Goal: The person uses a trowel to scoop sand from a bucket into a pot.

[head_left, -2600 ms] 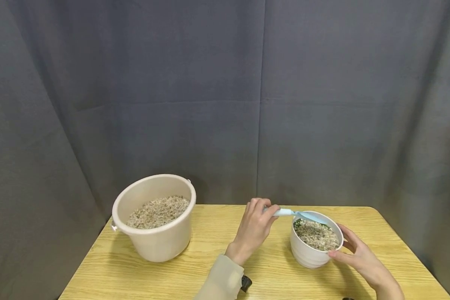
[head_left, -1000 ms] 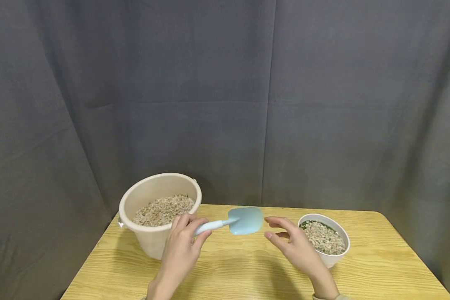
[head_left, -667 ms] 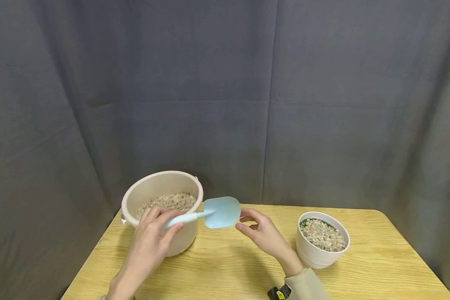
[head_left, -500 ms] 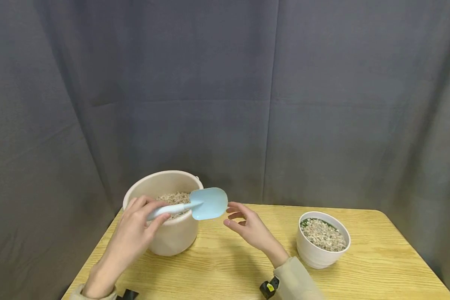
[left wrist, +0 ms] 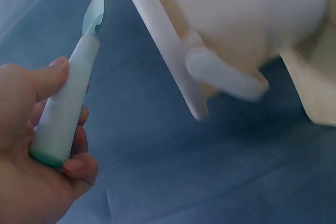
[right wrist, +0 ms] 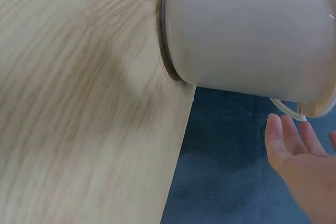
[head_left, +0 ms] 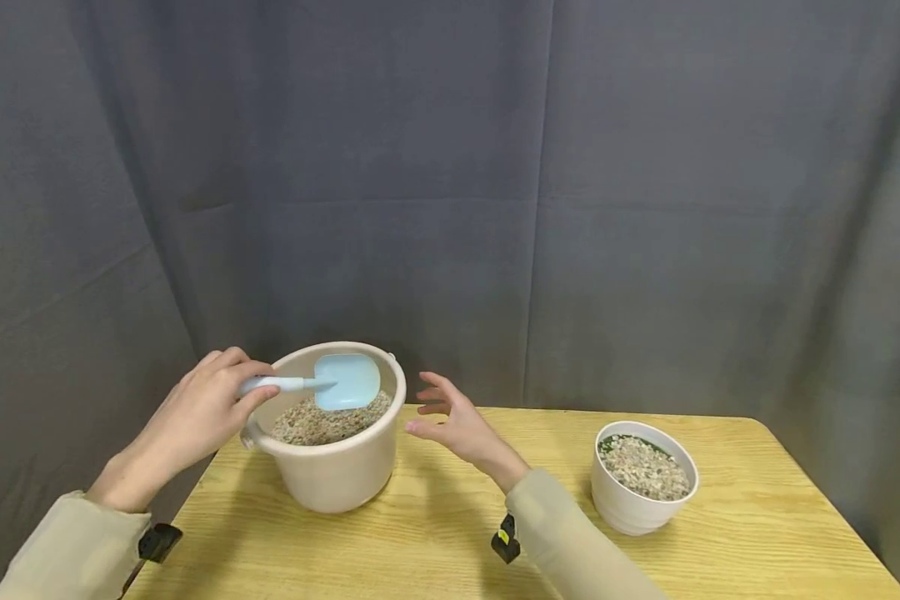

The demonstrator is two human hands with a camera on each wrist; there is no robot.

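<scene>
Scoop moved over bucket; left hand grip grasping handle; right hand released.

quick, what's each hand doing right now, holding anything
Left hand: grips the handle of the light blue scoop, its blade over the gravel in the beige bucket.
Right hand: open, fingers spread, holding nothing, beside the bucket.

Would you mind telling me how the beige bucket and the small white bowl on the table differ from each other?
The beige bucket is larger and taller than the white bowl. The bucket stands at the table's left end and the bowl toward the right. The left hand holds a light blue scoop over the bucket with the right hand open beside it; nothing is near the bowl. Both hold pale gravel.
</scene>
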